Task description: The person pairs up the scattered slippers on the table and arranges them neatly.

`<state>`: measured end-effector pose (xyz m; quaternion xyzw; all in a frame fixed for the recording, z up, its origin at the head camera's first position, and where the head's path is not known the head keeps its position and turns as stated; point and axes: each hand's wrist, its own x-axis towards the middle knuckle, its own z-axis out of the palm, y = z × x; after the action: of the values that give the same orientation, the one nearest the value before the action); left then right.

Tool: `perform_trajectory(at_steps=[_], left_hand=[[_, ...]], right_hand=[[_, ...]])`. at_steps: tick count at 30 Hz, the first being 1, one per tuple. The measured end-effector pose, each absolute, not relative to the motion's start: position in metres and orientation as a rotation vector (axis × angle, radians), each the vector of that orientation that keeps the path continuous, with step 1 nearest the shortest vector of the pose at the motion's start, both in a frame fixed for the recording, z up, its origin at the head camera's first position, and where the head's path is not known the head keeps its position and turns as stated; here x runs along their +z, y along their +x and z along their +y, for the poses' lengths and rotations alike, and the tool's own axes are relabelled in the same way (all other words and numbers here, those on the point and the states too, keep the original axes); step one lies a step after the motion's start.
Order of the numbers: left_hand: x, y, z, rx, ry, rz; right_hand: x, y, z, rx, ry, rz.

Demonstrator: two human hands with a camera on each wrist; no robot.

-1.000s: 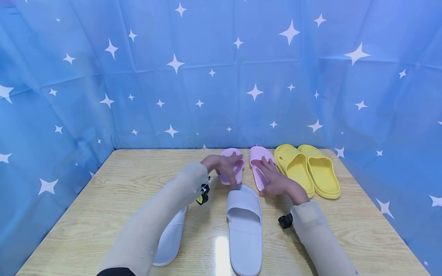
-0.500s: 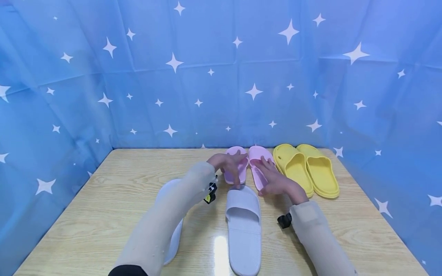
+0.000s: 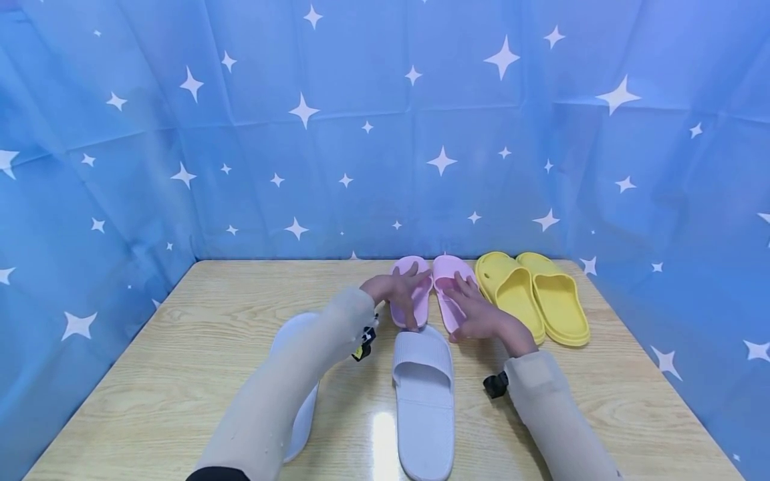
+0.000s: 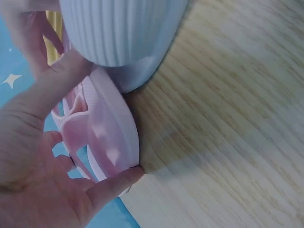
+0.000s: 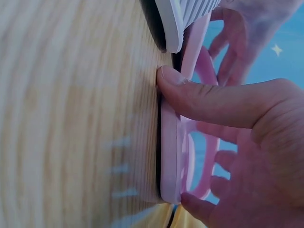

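Observation:
Two pink slippers lie at the back of the table, side by side, toes to the curtain. My left hand (image 3: 400, 288) spans the left pink slipper (image 3: 423, 302), thumb by its heel and the other fingers spread toward its strap. Seen from the left wrist, my little finger lies along the edge of that slipper's sole (image 4: 114, 123). My right hand (image 3: 481, 317) holds the right pink slipper (image 3: 450, 312). In the right wrist view its thumb presses the sole's edge (image 5: 170, 156), with the little finger at the sole's far corner.
A pale lavender slipper (image 3: 425, 421) lies just in front of the pink pair, its toe near my left thumb. Its mate (image 3: 303, 424) is partly hidden under my left sleeve. Yellow clogs (image 3: 562, 304) stand at the back right. A starry blue curtain (image 3: 361, 167) borders the table.
My left hand has slid the left pink slipper rightward, closer to the other pink one, then very slightly toward me. My right hand has stayed in place.

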<state>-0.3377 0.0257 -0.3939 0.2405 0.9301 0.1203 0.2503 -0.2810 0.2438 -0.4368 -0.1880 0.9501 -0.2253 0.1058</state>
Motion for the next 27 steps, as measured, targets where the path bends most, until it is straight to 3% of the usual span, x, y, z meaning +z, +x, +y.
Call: perform_trajectory(at_steps=[14,27], left_hand=[[-0.392,-0.333,0.025,0.387,0.607,2.541],[-0.379,-0.333,0.008,0.519,0.748,2.501]], right_hand=[[-0.426,-0.276,0.238,-0.591,-0.551,2.816],[-0.384,-0.249,0.221,-0.569,-0.878,2.799]])
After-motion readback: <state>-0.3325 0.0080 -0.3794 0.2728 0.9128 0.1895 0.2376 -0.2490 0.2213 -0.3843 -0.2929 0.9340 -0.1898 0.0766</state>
